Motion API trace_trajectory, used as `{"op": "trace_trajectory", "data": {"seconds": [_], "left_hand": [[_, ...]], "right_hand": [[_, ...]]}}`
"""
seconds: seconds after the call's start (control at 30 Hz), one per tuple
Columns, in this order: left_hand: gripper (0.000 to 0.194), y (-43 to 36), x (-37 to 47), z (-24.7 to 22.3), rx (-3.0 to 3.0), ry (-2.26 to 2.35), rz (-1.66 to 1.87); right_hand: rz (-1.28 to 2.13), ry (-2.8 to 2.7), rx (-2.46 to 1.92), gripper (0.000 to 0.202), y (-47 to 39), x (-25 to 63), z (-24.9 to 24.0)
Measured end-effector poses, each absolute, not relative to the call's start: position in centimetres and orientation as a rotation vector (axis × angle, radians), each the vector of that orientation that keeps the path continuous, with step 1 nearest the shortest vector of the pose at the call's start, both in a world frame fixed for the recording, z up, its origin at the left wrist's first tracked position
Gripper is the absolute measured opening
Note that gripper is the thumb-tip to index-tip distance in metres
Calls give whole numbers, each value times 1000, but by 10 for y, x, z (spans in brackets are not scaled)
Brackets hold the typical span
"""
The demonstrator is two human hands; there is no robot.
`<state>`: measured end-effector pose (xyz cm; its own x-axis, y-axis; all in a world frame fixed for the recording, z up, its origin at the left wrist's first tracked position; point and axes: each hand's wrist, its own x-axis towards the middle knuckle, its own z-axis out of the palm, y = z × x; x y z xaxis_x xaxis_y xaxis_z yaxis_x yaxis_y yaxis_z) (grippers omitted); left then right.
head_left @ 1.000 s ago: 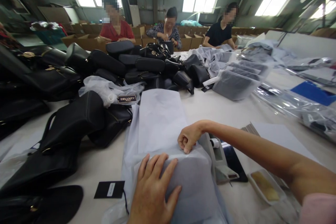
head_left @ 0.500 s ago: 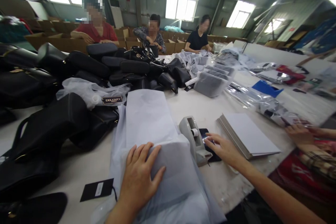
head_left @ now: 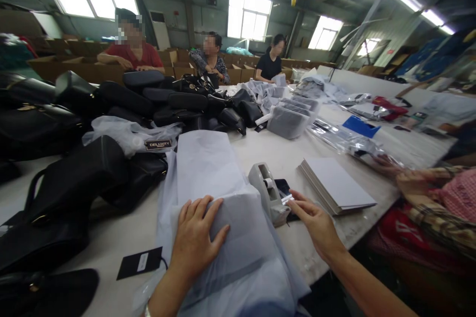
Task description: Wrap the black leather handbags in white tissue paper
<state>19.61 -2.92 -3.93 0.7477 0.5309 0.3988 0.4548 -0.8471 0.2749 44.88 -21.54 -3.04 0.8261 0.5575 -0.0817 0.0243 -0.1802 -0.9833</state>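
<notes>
At the left of the surface [head_left: 256, 147], black bags [head_left: 96, 166] lie heaped. Near the middle is the pale wrap [head_left: 204, 161], the left hand [head_left: 197, 233] flat on it, fingers spread and gripping nothing; if that pressure eases, it could unfold. Just right stands the dispenser [head_left: 274, 208], with tape [head_left: 287, 199] sticking out, seemingly pinched between the nearly closed fingers of the right hand [head_left: 316, 223]; slackness could let it curl and stick to itself.
</notes>
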Motion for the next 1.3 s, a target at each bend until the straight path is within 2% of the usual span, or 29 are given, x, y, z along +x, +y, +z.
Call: {"op": "trace_trajectory", "data": {"seconds": [0.17,0.3,0.5,0.83,0.93,1.07,1.17,1.3], "left_hand": [[52,-24,197,-37,2770,786,685],[55,-15,196,-36,2735,779,650],[49,3,196,-38,2644,789,578],[43,35,190,-52,2243,836,580],[42,46,184,-54,2113,791,600],[41,55,176,-57,2022,799,595],[39,54,172,-62,1979,855,600],[40,48,169,-68,1839,977,638]], "right_hand": [[745,-166,-1566,41,-241,431,-46],[909,-45,-1463,36,-247,433,-77],[850,-255,-1628,43,-240,456,-102],[748,-547,-1980,46,-248,463,-90],[672,-623,-2007,42,-253,465,-77],[645,-1073,-1961,28,-230,474,-31],[734,-1497,-1835,21,-184,475,12],[905,-1888,-1534,23,-100,459,52]]}}
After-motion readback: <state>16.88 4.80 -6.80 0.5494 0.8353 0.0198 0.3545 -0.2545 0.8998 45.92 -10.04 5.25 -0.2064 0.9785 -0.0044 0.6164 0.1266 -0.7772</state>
